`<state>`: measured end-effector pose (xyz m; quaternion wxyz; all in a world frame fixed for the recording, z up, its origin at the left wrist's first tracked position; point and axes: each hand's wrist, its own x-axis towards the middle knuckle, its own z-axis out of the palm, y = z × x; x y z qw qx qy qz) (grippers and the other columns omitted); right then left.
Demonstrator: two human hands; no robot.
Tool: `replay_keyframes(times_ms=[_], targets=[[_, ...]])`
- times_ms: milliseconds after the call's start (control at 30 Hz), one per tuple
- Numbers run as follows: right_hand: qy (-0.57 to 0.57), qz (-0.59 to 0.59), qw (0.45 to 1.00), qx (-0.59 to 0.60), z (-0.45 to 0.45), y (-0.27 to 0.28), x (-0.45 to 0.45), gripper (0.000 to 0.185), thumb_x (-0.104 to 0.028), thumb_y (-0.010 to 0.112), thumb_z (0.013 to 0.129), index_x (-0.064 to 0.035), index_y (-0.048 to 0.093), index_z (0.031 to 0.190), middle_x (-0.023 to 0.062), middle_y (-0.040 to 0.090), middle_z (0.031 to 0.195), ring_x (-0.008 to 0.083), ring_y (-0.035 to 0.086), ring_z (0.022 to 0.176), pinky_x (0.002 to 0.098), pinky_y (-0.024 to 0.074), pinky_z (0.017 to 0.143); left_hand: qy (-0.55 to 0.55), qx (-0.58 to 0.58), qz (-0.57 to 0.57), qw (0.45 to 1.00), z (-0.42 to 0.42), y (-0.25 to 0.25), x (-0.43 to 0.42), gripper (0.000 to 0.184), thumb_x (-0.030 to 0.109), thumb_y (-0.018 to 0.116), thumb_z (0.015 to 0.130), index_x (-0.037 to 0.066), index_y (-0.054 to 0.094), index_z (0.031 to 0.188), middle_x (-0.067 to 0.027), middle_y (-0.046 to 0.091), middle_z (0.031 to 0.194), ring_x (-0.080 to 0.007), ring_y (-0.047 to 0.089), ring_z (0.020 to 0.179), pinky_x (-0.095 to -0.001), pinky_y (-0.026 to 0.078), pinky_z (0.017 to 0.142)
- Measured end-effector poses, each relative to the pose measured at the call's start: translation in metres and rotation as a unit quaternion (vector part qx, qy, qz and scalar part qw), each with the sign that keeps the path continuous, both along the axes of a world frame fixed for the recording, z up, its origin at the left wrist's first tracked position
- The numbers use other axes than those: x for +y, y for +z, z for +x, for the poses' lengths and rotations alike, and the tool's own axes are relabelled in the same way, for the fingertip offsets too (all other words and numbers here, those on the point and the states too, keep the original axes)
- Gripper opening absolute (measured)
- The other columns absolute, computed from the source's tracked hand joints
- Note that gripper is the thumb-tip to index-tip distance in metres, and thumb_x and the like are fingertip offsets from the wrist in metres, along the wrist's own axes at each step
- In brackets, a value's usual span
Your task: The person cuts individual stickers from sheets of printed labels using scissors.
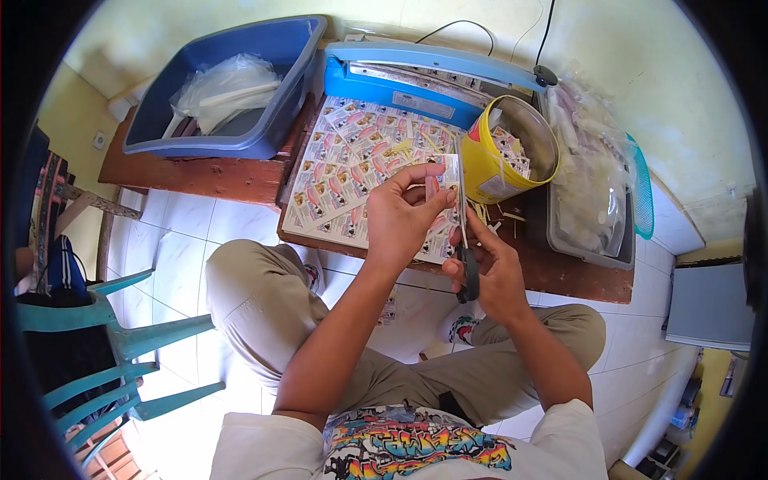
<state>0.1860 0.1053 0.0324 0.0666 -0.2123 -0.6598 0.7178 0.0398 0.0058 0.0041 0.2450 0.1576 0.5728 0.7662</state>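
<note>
Holding printed strip point(452, 168) in left hand point(400, 214), scissors point(470, 276) gripped in right hand point(499, 278), above label sheets point(332, 196), yellow bucket point(478, 170) of cut labels point(510, 152) nearby, blue tub point(276, 136) of plastic bags point(232, 86), wooden bench point(220, 179), tiled floor point(180, 220)

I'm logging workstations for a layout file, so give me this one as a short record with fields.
left hand: pinching a printed paper piece
right hand: in the handles of black-handled scissors, blades along the paper
surface: low wooden bench
in front: overlapping printed sheets
behind sheets: blue device with a long arm
right of sheets: yellow bucket holding printed pieces
far left: blue tub with clear plastic inside
far right: plastic bags in a container
</note>
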Motion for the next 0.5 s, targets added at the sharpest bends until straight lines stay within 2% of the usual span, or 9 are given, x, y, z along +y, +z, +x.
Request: replay_keyframes(times_ms=[233, 500], targets=[[0.001, 0.026, 1.000, -0.005, 0.0004, -0.0024, -0.0007, 0.094, -0.013, 0.088, 0.085, -0.0027, 0.035, 0.162, 0.0086, 0.058, 0.119, 0.0092, 0.061, 0.084, 0.0246, 0.0571, 0.060, 0.002, 0.000, 0.002, 1.000, 0.0007, -0.0001, 0.0002, 0.038, -0.001, 0.082, 0.088, -0.005, 0.068, 0.123, -0.0149, 0.077, 0.101, -0.0159, 0.075, 0.090, -0.0286, 0.062, 0.081], [-0.003, 0.007, 1.000, 0.016, -0.0009, -0.0094, -0.0033, 0.095, -0.009, 0.087, 0.086, -0.0024, 0.033, 0.163, 0.0085, 0.056, 0.119, 0.0093, 0.061, 0.082, 0.0243, 0.0569, 0.061, 0.009, -0.017, 0.015, 1.000, 0.0008, -0.0023, 0.0004, 0.040, -0.001, 0.082, 0.087, -0.005, 0.068, 0.124, -0.0149, 0.076, 0.101, -0.0158, 0.074, 0.090, -0.0286, 0.062, 0.082]])
